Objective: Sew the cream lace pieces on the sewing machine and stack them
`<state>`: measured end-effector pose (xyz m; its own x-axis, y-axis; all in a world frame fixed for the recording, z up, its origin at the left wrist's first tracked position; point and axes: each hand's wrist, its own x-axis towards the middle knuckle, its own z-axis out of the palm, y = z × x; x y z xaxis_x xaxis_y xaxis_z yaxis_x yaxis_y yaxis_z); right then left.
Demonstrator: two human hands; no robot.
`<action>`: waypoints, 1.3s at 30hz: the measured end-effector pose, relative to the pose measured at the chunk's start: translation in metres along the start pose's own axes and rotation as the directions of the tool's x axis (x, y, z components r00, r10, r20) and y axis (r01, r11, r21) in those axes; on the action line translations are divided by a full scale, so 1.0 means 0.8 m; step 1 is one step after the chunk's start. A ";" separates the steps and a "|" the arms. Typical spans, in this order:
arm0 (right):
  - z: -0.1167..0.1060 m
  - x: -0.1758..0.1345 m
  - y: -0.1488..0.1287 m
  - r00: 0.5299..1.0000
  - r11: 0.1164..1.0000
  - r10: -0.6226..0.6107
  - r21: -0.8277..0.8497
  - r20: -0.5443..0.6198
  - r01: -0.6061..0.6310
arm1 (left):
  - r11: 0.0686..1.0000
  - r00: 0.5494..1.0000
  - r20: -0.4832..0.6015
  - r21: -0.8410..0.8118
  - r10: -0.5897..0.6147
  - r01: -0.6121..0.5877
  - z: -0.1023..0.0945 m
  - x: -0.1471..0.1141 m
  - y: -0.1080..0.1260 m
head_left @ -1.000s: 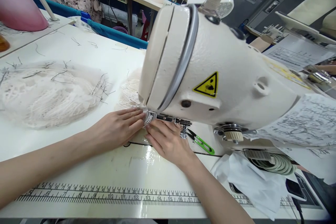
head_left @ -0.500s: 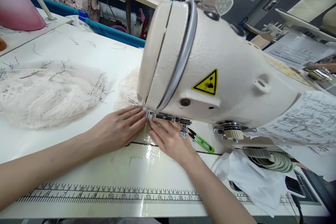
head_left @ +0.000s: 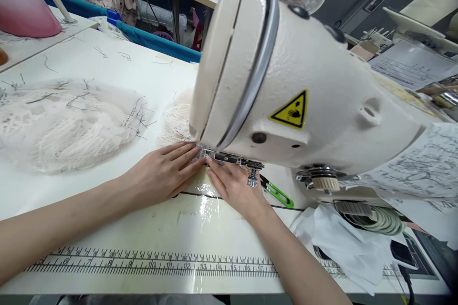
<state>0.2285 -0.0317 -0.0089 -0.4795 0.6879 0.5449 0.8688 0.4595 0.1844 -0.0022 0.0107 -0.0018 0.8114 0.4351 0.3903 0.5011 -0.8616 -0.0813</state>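
Observation:
Both my hands are at the presser foot [head_left: 208, 153] of a cream sewing machine [head_left: 246, 76]. My left hand [head_left: 166, 169] lies flat, fingers stretched forward and side by side, its fingertips just left of the foot. My right hand [head_left: 238, 186] rests on the bed to the right of the foot. Its visible fingers are extended, and the metal guide hides part of them. Pale lace fabric [head_left: 176, 121] emerges behind my left fingers and runs beneath the machine head. Whether either hand pinches a fabric edge is hidden. Green-handled thread snips [head_left: 279, 194] lie just right of my right hand.
A heap of cream lace [head_left: 71, 128] with loose dark threads lies on the left. A printed ruler [head_left: 161, 264] runs along the table's front. White cloth [head_left: 343, 243] and a coiled pale green strip [head_left: 384, 219] are at right. A pink rounded object [head_left: 28, 5] stands far left.
The view has shifted slightly, so the machine appears a little farther right and higher. My hands stay at the presser foot, with the left fingertips slightly nearer the right thumb and index finger.

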 end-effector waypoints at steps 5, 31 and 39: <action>-0.001 0.006 0.002 0.999 0.998 -0.003 0.066 0.033 0.001 | 1.000 0.999 0.032 -0.018 -0.025 0.025 0.000 0.001 0.000; -0.004 0.000 -0.006 0.992 0.993 0.112 0.036 0.063 -0.114 | 0.995 0.999 -0.041 0.100 0.002 0.002 -0.001 0.006 0.003; -0.007 0.003 -0.007 0.977 0.973 0.139 0.161 0.160 -0.164 | 0.996 0.999 -0.046 0.088 -0.019 0.023 -0.002 0.008 0.002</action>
<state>0.2228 -0.0356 -0.0042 -0.3678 0.8258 0.4275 0.9046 0.4243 -0.0415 0.0029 0.0117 0.0021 0.7872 0.4387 0.4334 0.5439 -0.8252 -0.1526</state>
